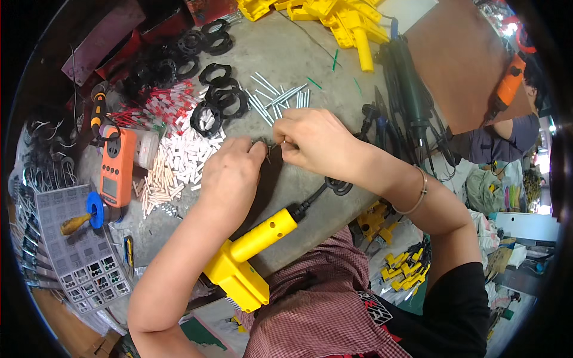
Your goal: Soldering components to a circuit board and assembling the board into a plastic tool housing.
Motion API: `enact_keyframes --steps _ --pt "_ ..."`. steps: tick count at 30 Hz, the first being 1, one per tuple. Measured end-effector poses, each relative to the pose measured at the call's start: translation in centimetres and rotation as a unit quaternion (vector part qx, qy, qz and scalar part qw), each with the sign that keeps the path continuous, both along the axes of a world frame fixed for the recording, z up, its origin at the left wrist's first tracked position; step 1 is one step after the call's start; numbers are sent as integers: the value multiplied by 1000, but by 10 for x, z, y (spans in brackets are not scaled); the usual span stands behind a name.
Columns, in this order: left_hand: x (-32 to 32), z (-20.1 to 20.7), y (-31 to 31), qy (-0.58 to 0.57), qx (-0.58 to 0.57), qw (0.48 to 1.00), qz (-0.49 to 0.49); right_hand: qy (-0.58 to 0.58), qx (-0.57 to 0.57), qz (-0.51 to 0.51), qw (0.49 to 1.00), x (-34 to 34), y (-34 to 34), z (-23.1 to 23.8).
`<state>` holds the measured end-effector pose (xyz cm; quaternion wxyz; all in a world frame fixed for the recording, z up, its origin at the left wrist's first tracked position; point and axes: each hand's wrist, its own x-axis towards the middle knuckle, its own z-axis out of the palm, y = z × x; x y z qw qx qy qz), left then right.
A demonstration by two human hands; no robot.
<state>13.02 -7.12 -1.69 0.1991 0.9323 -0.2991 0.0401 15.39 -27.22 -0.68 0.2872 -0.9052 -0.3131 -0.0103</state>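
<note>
My left hand (231, 170) and my right hand (313, 142) meet over the grey worktop, fingertips close together. Both are closed in a pinch around something small and thin, too hidden by the fingers to name. Under my left forearm and close to my body lies a yellow plastic tool housing (262, 235). A black cord (307, 203) leaves its round handle and loops beneath my right wrist. Just beyond my fingers, long silver screws or pins (286, 98) lie loose. White tubular pieces (182, 155) are heaped beside my left hand.
Left are an orange multimeter (116, 170), a compartment box (89, 280), beige sticks (158, 182) and red-and-white wired parts (155, 104). Black rings (218, 98) lie farther back, with yellow housings (340, 21) at the far edge. A dark green power tool (409, 83) and pliers lie right; another person sits beyond.
</note>
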Motion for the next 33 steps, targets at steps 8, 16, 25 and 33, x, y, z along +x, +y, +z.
enact_keyframes --steps 8,16,25,33 --pt "-13 17 13 -2 -40 999 23 -46 -127 -2 991 0 5 -8" --pt "-94 60 88 170 -136 966 137 242 58 166 954 -40 15 45" --pt "-111 50 88 128 -143 974 117 49 -75 258 962 -58 31 56" --pt "-112 48 92 130 -151 974 105 48 -113 242 962 -67 27 59"
